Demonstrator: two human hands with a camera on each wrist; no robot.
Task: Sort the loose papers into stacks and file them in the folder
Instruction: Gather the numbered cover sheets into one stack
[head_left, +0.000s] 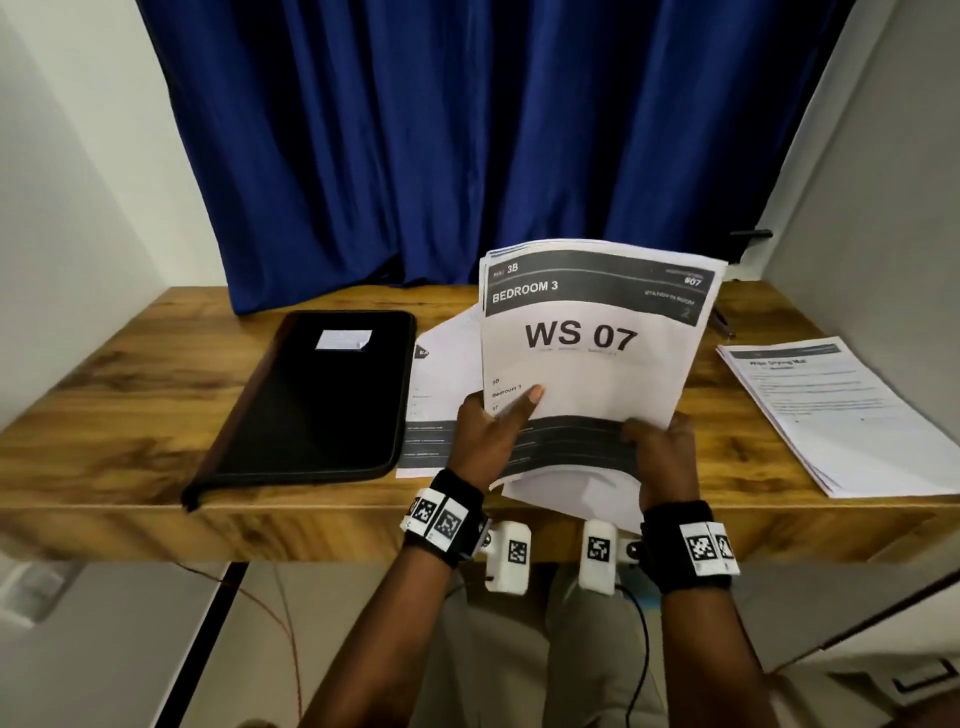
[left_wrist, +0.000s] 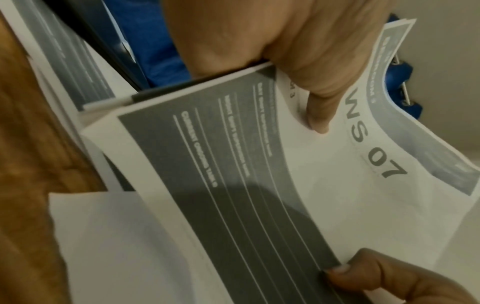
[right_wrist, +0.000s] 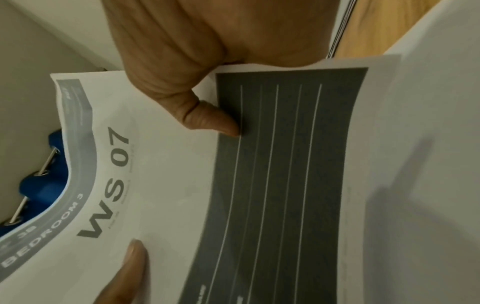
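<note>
Both hands hold a sheaf of printed papers (head_left: 592, 343) tilted up over the middle of the wooden desk (head_left: 130, 395); its top sheet reads "WS 07" and "BEDROOM 3". My left hand (head_left: 491, 431) pinches the lower left edge, thumb on the front (left_wrist: 315, 115). My right hand (head_left: 662, 447) grips the lower right edge, thumb on the dark band (right_wrist: 213, 121). Beneath them lie more sheets (head_left: 441, 395) flat on the desk. A closed black zip folder (head_left: 317, 400) with a white label lies to the left. A separate paper stack (head_left: 836, 410) lies on the right.
A blue curtain (head_left: 467, 130) hangs behind the desk, white walls on both sides. A thin dark object (head_left: 723, 322) lies behind the held sheets at the right. Bare wood shows at the desk's far left.
</note>
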